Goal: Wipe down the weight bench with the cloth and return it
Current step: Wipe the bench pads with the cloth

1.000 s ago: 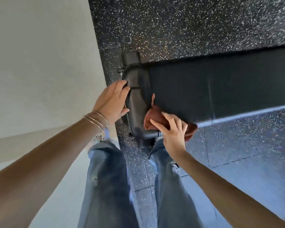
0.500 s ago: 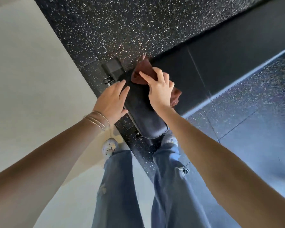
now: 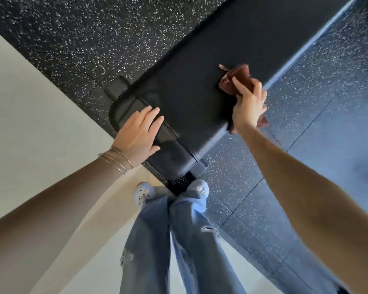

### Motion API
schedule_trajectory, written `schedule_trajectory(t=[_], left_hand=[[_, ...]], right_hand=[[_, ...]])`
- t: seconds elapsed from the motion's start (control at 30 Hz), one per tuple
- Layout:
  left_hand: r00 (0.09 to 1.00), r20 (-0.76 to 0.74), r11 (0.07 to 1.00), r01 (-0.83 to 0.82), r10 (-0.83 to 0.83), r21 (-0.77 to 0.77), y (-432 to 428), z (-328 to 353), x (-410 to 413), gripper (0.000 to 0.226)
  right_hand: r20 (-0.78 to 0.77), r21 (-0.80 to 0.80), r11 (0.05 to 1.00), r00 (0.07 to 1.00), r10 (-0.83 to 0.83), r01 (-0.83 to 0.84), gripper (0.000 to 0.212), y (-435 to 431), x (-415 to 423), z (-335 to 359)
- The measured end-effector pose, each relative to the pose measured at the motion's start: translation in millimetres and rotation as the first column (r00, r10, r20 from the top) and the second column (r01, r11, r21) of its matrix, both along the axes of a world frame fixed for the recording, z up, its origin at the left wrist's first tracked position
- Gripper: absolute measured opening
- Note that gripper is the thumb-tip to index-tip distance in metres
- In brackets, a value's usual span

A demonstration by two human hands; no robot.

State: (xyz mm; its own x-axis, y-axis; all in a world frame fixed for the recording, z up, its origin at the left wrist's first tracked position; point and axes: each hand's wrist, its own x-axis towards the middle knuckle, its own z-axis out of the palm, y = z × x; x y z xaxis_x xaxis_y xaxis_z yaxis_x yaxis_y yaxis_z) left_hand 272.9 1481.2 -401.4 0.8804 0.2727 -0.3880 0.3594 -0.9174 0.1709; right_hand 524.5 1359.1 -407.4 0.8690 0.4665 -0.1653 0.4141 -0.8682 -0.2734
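Note:
The black padded weight bench [image 3: 200, 90] runs diagonally from the lower middle up to the top right. A reddish-brown cloth [image 3: 235, 78] lies bunched on the pad near its right edge, with my right hand [image 3: 248, 105] pressed on it and gripping it. Part of the cloth hangs below that hand over the bench side. My left hand [image 3: 137, 134] rests flat with fingers spread on the near end of the bench, bracelets on its wrist.
Black speckled rubber flooring [image 3: 72, 39] surrounds the bench. A pale smooth floor area [image 3: 30, 107] lies to the left. My legs in blue jeans [image 3: 168, 240] and light shoes stand at the bench's near end.
My right hand has slid the cloth along the pad from the near end toward the right edge. The left hand stays on the near end. The view has tilted.

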Motion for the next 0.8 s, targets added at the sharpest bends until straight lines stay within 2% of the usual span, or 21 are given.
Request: schedule_trajectory(t=[0.07,0.23,0.3,0.37,0.43,0.5,0.6,0.8], left_hand=[[0.999,-0.026,0.999,0.028,-0.027,0.020,0,4,3,0.079],[1.000,-0.014,0.999,0.016,-0.016,0.041,4,13,21,0.069],[1.000,-0.006,0.999,0.015,-0.015,0.043,6,14,29,0.067],[1.000,-0.001,0.998,0.006,-0.006,0.055,12,15,36,0.067],[1.000,-0.005,0.997,-0.018,0.018,0.070,19,15,39,0.068],[1.000,-0.022,0.997,-0.018,0.019,0.069,25,15,41,0.069],[0.995,-0.070,0.996,0.069,-0.065,0.060,29,12,41,0.071],[0.977,0.004,0.977,0.211,-0.211,0.041,47,4,34,0.071]], right_hand=[[0.001,0.014,1.000,1.000,0.022,-0.022,0.061,-9,-33,-1],[-0.150,0.056,0.947,0.935,0.320,-0.315,0.059,-64,-135,2],[-0.121,0.078,0.907,0.899,0.421,-0.414,0.059,-70,-129,3],[-0.097,0.054,0.892,0.887,0.452,-0.448,0.057,-59,-96,4],[-0.100,0.001,0.932,0.927,0.361,-0.363,0.060,-39,-57,2],[-0.090,-0.013,0.982,0.978,0.188,-0.190,0.065,-14,-24,2],[-0.082,0.010,1.000,0.996,0.021,-0.021,0.070,14,1,2],[-0.048,-0.038,0.999,0.999,0.024,-0.025,0.071,1,-64,-4]])
